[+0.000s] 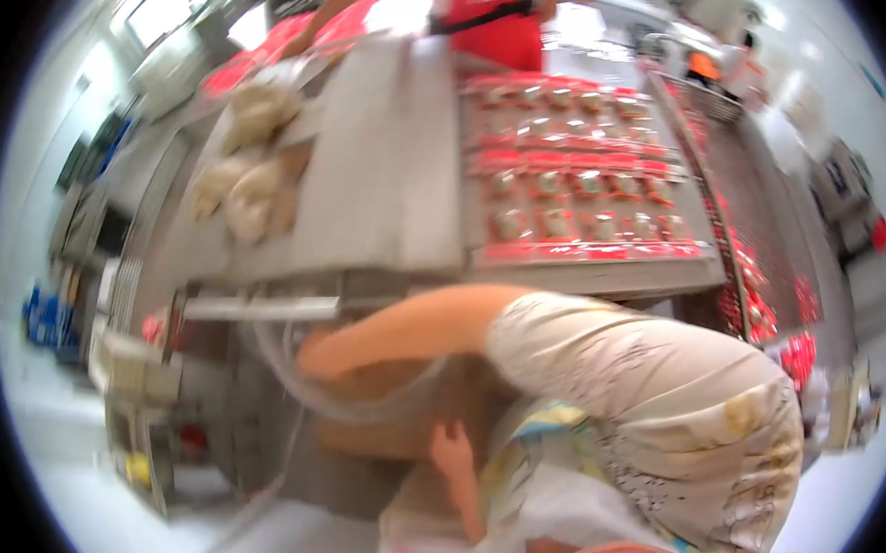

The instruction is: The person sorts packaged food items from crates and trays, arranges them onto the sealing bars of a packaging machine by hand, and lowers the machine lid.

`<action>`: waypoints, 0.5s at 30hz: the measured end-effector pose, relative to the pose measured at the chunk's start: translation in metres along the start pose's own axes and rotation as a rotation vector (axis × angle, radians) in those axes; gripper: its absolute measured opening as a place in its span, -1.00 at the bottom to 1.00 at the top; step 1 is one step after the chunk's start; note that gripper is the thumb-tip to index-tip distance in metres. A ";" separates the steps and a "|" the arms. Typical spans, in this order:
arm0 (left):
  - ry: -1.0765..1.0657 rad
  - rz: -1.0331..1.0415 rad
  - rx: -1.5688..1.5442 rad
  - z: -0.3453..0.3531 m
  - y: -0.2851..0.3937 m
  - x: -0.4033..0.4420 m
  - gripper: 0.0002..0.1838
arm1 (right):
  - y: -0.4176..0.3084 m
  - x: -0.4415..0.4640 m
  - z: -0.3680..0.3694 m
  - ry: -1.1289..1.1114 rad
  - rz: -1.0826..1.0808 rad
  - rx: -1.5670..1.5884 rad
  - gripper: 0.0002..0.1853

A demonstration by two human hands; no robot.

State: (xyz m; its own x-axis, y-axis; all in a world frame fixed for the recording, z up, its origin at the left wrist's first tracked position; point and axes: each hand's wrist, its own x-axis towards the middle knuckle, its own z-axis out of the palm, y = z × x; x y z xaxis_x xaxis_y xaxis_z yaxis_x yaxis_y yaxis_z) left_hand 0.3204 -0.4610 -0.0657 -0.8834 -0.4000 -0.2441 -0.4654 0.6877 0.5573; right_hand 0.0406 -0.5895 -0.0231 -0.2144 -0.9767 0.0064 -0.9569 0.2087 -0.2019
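Observation:
My right arm, in a pale patterned sleeve, reaches left below the table edge. My right hand [319, 359] is at a loop of clear plastic [355, 409] over a brown cardboard box [371, 440]; its fingers are smeared by motion. Lower down, near the box's right side, is my left hand [452, 444], small and blurred. Whether it grips anything is unclear. White plastic [416, 528] lies below it.
On the grey table [383, 179] ahead, rows of red-and-clear packets [578, 184] stand right and pale lumpy pieces [253, 191] left. Across it is a person in a red apron [495, 18]. Racks with bins [143, 377] stand at left; a mesh conveyor [759, 180] runs at right.

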 end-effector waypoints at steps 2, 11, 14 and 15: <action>0.133 0.131 -0.192 0.002 0.010 -0.016 -0.72 | 0.006 -0.062 -0.073 0.006 -0.129 0.136 -0.87; -0.099 0.042 -0.351 0.036 0.059 -0.053 -0.69 | 0.020 -0.095 -0.177 0.329 0.361 0.461 -0.26; -0.054 0.094 -0.320 0.036 0.066 -0.056 -0.69 | 0.041 -0.075 -0.161 -0.179 0.531 0.510 -0.61; -0.045 0.100 -0.326 0.032 0.074 -0.059 -0.69 | 0.041 -0.073 -0.167 -0.169 0.497 0.450 -0.67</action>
State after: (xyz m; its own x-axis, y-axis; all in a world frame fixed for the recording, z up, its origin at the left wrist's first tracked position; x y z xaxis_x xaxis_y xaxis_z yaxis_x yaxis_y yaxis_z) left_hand 0.3363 -0.3669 -0.0348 -0.9286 -0.3088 -0.2060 -0.3408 0.4894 0.8027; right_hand -0.0160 -0.5012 0.1312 -0.5379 -0.7727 -0.3371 -0.5708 0.6281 -0.5289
